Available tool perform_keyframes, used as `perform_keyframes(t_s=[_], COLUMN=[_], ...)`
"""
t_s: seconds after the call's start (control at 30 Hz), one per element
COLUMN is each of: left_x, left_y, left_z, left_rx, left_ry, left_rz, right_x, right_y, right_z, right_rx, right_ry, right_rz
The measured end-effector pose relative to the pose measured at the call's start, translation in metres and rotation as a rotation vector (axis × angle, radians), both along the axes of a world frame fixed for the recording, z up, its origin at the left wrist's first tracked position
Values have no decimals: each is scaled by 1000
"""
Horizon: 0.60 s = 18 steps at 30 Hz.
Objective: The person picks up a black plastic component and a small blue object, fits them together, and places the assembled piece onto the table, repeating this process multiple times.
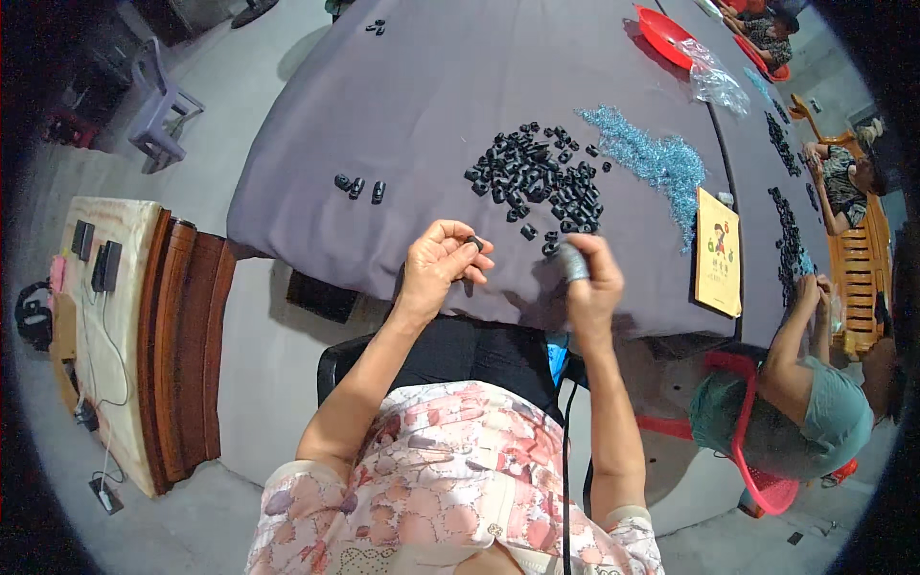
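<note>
Two bare hands are over the grey cloth (pixel 383 115) near its edge. The left hand (pixel 433 268) pinches one black bit (pixel 473 242) between its thumb and fingers. The right hand (pixel 598 280) is at three o'clock from it, well apart from that bit. Its fingers are bent, and a grey patch (pixel 574 261) shows at the tips, but it is blurry, so I cannot tell if it is holding anything.

All these next clock spots are seen from the left hand. A big black pile (pixel 537 177) sits between one and two o'clock, just past the right hand. Three loose bits (pixel 357 188) lie at ten o'clock. At two o'clock is a shiny blue heap (pixel 661 163), touching the yellow book (pixel 717 251), which is at three o'clock. Farther off, between one and two o'clock, is a red bowl (pixel 661 38) with a clear bag (pixel 717 84) by it. A person in a green top (pixel 836 407) sits at four o'clock
</note>
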<state>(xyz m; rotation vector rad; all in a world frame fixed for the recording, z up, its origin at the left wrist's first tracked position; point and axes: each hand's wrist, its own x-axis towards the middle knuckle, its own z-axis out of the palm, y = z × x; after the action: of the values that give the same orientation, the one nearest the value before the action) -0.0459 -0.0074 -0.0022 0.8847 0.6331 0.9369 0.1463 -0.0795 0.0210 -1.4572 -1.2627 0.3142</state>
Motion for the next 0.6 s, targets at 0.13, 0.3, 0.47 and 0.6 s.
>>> perform_keyframes(t_s=[0.13, 0.3, 0.47, 0.6], left_x=[-1, 2, -1, -1], left_y=[2, 0, -1, -1], left_z=[-1, 1, 1, 3], left_rx=[-15, -37, -5, -16], left_ry=[-73, -39, -16, 2], left_rz=[25, -19, -28, -52], right_x=[-29, -44, -51, -56], right_y=[2, 5, 7, 10], right_z=[-6, -14, -15, -13], right_rx=[18, -37, -61, -47], right_ry=[-34, 94, 100, 103], right_rz=[194, 222, 215, 197])
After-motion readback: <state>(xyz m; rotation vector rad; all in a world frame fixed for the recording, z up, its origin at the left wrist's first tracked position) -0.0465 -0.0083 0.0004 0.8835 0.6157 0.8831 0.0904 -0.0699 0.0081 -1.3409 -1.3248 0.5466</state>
